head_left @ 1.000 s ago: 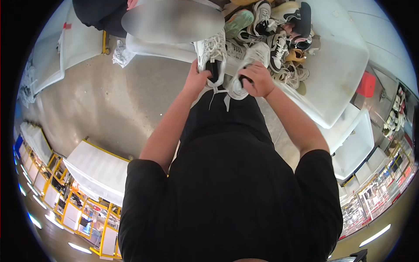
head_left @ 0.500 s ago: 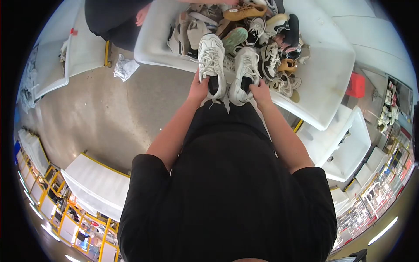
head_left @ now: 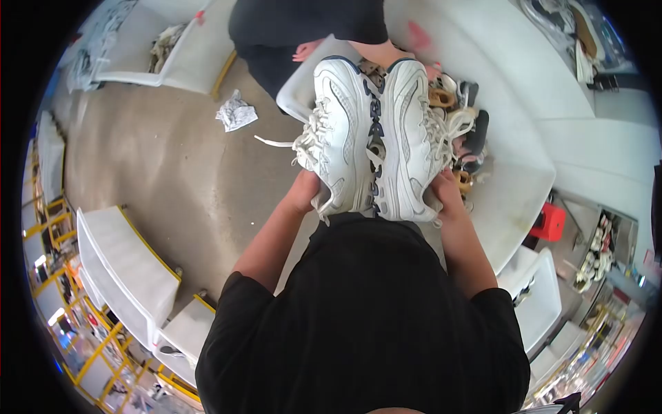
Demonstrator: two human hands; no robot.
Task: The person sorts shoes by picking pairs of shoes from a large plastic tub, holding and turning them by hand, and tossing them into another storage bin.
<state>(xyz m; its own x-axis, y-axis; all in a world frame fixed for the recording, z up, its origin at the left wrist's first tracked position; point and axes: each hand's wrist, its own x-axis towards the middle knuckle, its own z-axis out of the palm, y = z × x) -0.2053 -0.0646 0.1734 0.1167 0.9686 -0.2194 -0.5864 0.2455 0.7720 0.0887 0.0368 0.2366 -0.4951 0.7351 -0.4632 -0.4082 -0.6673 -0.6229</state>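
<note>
Two white lace-up sneakers are held up close to me, turned on their sides with the dark-patterned soles facing each other. My left hand [head_left: 304, 191] is closed on the heel end of the left sneaker [head_left: 340, 131], its fingertips hidden inside the opening. Likewise, my right hand [head_left: 446, 191] grips the heel end of the right sneaker [head_left: 407, 138]. A loose lace sticks out to the left of the left shoe. Behind them, partly covered, lies a pile of mixed shoes [head_left: 474, 131] in a large white bin [head_left: 514, 172].
Another person in dark clothes [head_left: 307, 24] reaches an arm across the bin from the far side. Crumpled white paper [head_left: 236, 112] lies on the floor. More white bins [head_left: 131, 255] stand at left, and a red container [head_left: 549, 222] is at right.
Both sneakers have come up toward me and rolled from laces-up onto their sides, soles now together. My view has shifted, and the other person appears farther right.
</note>
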